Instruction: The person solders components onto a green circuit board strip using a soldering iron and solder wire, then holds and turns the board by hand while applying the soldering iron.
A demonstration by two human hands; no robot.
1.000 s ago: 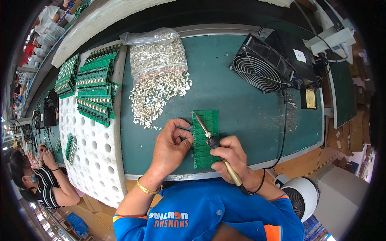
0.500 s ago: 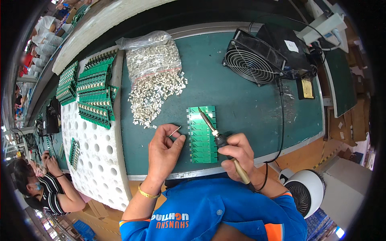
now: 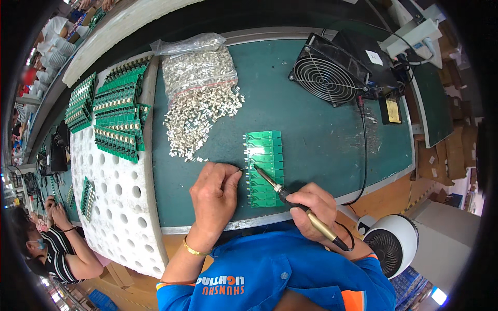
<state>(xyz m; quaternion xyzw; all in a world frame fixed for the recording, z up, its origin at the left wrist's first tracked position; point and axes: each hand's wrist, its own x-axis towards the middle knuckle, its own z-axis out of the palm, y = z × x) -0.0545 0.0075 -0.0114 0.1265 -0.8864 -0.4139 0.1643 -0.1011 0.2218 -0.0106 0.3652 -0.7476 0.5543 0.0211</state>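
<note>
A green circuit board panel [image 3: 271,156] made of several joined strips lies on the bench in front of me, with small white connectors along its left edge. My right hand [image 3: 315,207] grips a soldering iron [image 3: 278,188] by its handle, and the iron's tip points at the upper left part of the panel. Close to the panel's left edge, my left hand [image 3: 215,192] is closed in a pinch on a thin piece of solder wire [image 3: 241,169]. The wire's end reaches toward the iron tip; whether they touch, I cannot tell.
Loose white connectors [image 3: 189,127] spill from a clear plastic bag [image 3: 199,72]. Left of them, finished-looking boards [image 3: 116,96] are stacked on a white foam sheet with holes [image 3: 111,179]. A black fan [image 3: 329,78] stands back right; the iron's cord [image 3: 364,150] runs nearby. Another person [image 3: 62,243] works at far left.
The iron's tip has moved down and slightly left over the panel. My left hand has shifted right toward the panel's edge with the wire, its fingers drawn closer together.
</note>
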